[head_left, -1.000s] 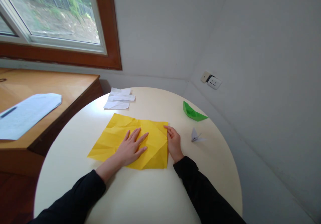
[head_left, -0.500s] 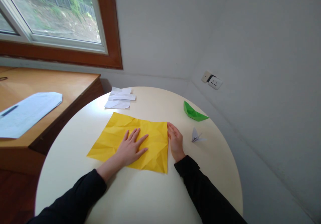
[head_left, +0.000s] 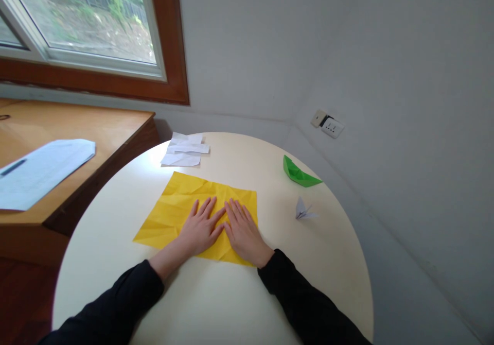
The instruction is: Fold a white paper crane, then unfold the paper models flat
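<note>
Right hand (head_left: 244,233) is newly laid beside left hand (head_left: 198,231). Inside the table's (head_left: 216,304) edges, yellow paper (head_left: 170,212) is pinned, ungripped, by both.

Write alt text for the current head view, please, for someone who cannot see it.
A left hand and right hand rest palm down on a creased yellow sheet on a round white table. To the right sit a green paper boat and small white folded paper; white paper pieces lie beyond.
</note>
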The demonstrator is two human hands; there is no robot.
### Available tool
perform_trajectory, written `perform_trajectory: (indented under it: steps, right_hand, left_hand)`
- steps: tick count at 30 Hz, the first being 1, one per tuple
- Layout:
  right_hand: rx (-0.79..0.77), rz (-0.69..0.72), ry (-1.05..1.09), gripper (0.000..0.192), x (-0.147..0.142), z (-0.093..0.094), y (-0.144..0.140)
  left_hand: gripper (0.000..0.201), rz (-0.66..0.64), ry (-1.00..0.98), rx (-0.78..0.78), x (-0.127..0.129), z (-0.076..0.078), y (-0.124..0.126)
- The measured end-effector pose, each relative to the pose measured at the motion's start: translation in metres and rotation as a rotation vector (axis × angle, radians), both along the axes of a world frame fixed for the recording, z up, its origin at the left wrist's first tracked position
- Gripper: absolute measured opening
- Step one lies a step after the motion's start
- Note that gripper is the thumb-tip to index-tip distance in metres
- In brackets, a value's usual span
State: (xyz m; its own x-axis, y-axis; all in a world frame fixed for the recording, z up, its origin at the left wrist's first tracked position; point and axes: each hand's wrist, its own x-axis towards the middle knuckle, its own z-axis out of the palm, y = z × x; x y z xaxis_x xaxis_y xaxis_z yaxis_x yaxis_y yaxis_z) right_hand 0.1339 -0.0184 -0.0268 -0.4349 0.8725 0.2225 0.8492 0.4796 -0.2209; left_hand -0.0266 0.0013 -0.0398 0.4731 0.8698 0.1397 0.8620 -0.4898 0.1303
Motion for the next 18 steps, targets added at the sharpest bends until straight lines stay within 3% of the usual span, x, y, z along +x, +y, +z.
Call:
perform_trajectory:
  steps: [11, 18]
  right_hand:
    - [-0.061, -0.084, -0.075, 0.054, 0.006, -0.002, 0.003]
    - [-0.068, -0.118, -0.082, 0.056, 0.006, -0.004, 0.004]
  left_hand:
    - [0.048, 0.012, -0.01, -0.052, -0.001, 0.004, 0.0]
    - [0.047, 0.095, 0.003, -0.035, -0.01, 0.005, 0.005]
